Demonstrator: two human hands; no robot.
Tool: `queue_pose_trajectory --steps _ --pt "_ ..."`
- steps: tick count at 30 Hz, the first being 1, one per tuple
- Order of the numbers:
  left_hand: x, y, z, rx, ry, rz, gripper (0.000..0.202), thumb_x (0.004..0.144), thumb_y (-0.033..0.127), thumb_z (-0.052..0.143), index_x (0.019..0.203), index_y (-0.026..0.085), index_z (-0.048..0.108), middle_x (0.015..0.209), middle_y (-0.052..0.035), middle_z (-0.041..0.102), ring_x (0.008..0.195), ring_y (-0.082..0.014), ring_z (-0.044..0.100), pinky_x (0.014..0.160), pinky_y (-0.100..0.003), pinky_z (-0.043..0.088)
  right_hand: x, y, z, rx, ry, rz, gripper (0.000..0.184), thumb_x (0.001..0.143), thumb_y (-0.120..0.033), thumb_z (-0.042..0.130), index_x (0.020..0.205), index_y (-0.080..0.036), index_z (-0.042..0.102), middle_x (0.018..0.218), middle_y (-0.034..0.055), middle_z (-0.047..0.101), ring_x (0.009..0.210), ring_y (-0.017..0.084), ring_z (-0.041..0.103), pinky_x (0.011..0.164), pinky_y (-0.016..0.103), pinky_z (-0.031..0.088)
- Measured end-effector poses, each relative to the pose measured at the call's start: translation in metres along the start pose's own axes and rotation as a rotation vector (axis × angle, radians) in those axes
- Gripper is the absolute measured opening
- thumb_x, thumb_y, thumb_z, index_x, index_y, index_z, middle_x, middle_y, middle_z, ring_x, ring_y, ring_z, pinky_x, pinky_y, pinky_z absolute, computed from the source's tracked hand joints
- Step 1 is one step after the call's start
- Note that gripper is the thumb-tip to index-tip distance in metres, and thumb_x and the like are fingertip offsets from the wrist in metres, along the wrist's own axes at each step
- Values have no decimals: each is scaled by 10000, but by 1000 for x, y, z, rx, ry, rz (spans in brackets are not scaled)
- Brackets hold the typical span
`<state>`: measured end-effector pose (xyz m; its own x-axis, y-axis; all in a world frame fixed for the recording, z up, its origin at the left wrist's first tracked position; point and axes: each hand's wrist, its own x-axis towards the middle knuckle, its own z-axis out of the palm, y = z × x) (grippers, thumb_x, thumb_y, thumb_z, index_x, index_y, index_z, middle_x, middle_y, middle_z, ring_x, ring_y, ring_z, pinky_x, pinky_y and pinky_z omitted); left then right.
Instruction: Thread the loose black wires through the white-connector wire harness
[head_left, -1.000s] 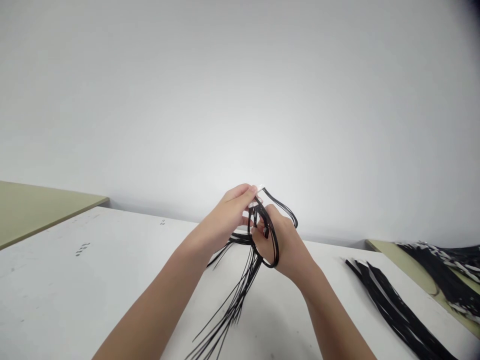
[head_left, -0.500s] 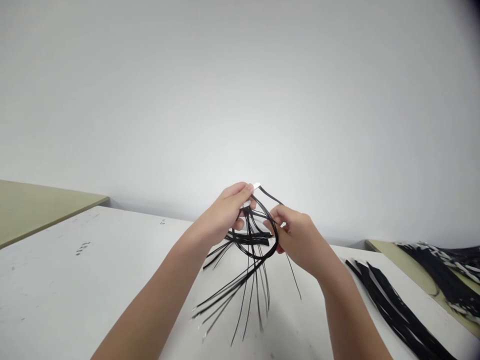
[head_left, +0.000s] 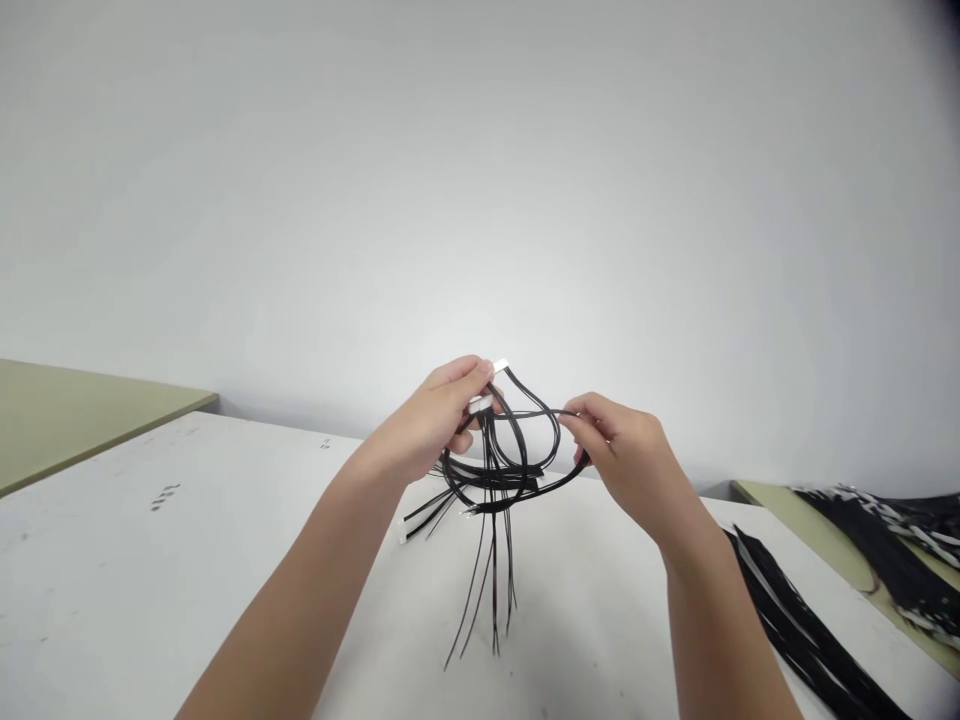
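Note:
I hold a bundle of thin black wires (head_left: 501,476) up above the white table (head_left: 150,560). My left hand (head_left: 433,420) pinches the wires near their small white connectors (head_left: 487,385) at the top. My right hand (head_left: 628,455) pinches a looped part of the same wires and holds it out to the right. Several loose wire ends hang down from the loop toward the table.
A row of black wire bundles (head_left: 795,630) lies on the table at the right. More black and white bundles (head_left: 892,550) are heaped on a greenish table at the far right. Another greenish table (head_left: 67,410) stands at the left. A plain wall is behind.
My right hand has moved to the right and drawn the loop of wires wider. The hanging ends have risen off the table and swung under the loop. My left hand stayed nearly in place.

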<state>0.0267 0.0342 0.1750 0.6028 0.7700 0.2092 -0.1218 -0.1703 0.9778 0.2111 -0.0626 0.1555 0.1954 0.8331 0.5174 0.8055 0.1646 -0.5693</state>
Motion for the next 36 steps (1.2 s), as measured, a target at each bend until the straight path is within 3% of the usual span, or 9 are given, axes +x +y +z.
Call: queue_pose_trajectory --steps 5,10,14,16,19,22,25,30,36 --pt "0 3 -1 -1 31 16 316 845 490 531 767 184 539 897 -29 573 438 -11 273 343 -163 179 3 4 1 -157 133 -246 167 929 -260 452 858 -211 595 749 15 608 634 126 538 609 256 410" --pt "-5 8 -3 -6 0 -28 313 848 489 532 768 187 524 874 -26 570 430 -10 278 341 -155 168 5 18 6 -489 341 -427 249 958 -261 394 905 -190 626 785 65 626 664 138 547 629 259 420" --pt "-7 9 -4 10 6 -40 321 850 500 527 790 184 542 913 -31 562 447 -7 282 344 -145 170 8 24 5 -386 417 -495 220 948 -222 414 911 -179 626 752 56 633 667 136 552 640 254 436" --pt "-6 7 -4 64 20 -24 353 853 527 506 797 182 559 921 -34 555 446 -2 282 343 -143 184 7 21 4 -235 383 -464 181 934 -212 449 888 -180 621 765 42 639 681 132 559 645 251 444" --pt "-5 4 -4 84 14 -35 378 849 553 493 810 185 567 935 -37 544 464 -9 350 342 -136 228 4 11 2 -59 329 -294 138 901 -221 511 833 -197 628 748 11 635 652 121 549 599 242 437" --pt "-5 4 -2 27 -33 -76 364 847 560 490 863 203 559 984 -39 558 503 -39 482 382 -157 366 1 3 1 3 369 -189 115 864 -236 566 789 -210 650 694 -15 625 585 105 510 536 232 406" --pt "-8 6 -1 5 -76 -132 381 850 578 469 880 203 530 942 -40 598 498 -89 585 467 -229 492 0 0 3 -18 448 -189 96 839 -225 599 769 -205 662 640 -34 610 531 83 459 511 220 383" --pt "-10 7 2 -53 -104 -161 384 847 582 472 893 202 489 1066 -87 645 564 -179 680 507 -274 543 0 -6 7 -78 539 -203 101 841 -218 595 771 -200 666 611 -43 600 503 69 429 508 218 369" --pt "-5 2 4 -164 -44 -84 311 882 490 481 908 180 496 1006 -117 669 764 -245 710 719 -356 576 -6 -16 0 76 458 -154 91 838 -252 598 774 -205 643 583 -42 519 511 79 394 477 224 335"
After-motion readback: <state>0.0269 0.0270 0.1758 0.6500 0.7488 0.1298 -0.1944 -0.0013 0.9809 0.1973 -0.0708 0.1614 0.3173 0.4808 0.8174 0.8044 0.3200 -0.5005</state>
